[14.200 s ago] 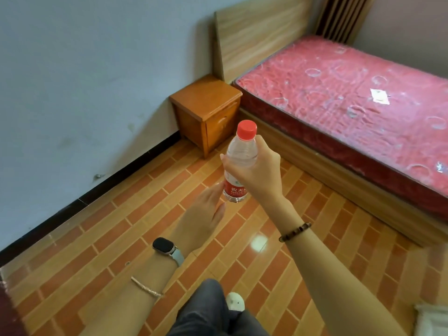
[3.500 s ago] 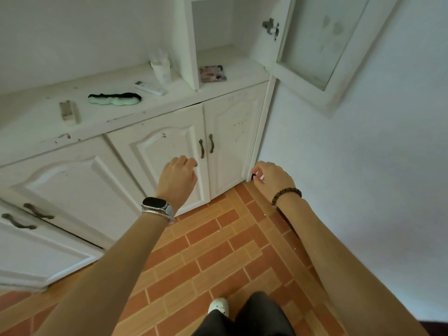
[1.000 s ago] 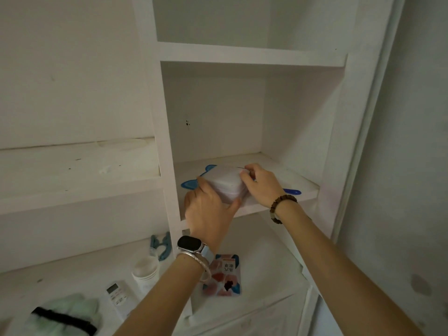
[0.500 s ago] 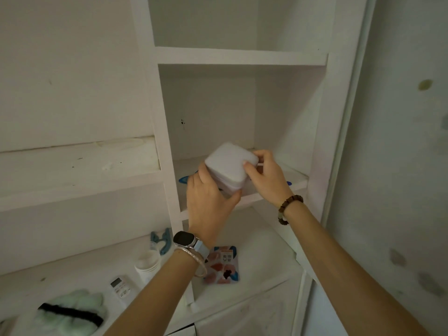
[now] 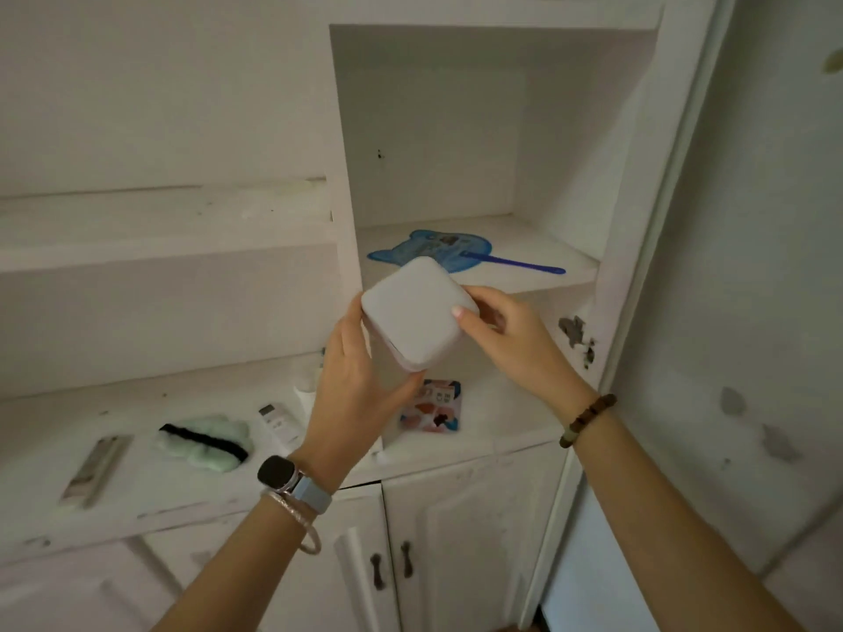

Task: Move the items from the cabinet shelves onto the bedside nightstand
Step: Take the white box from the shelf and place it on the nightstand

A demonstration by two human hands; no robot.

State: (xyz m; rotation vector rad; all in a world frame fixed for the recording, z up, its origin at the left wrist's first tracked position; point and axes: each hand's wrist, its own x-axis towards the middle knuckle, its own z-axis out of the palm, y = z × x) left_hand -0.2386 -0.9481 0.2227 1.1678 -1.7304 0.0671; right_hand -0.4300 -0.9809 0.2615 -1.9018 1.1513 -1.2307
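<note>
Head view: the left hand (image 5: pixel 356 385) cups one side of a smooth white box (image 5: pixel 417 307) with rounded corners, and the right hand (image 5: pixel 511 339) grips its right corner. The box is in the air, just before the shelf (image 5: pixel 547 248) edge. A flat blue fan (image 5: pixel 438 250) lies on the shelf behind. The left hand partly hides a colourful packet (image 5: pixel 438 405) on the bench (image 5: pixel 137 472).

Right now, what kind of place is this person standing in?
Likely a room in a home, a storage corner. The white cabinet has open shelves and small doors; household things lie there: a blue hand fan, a remote control.
</note>
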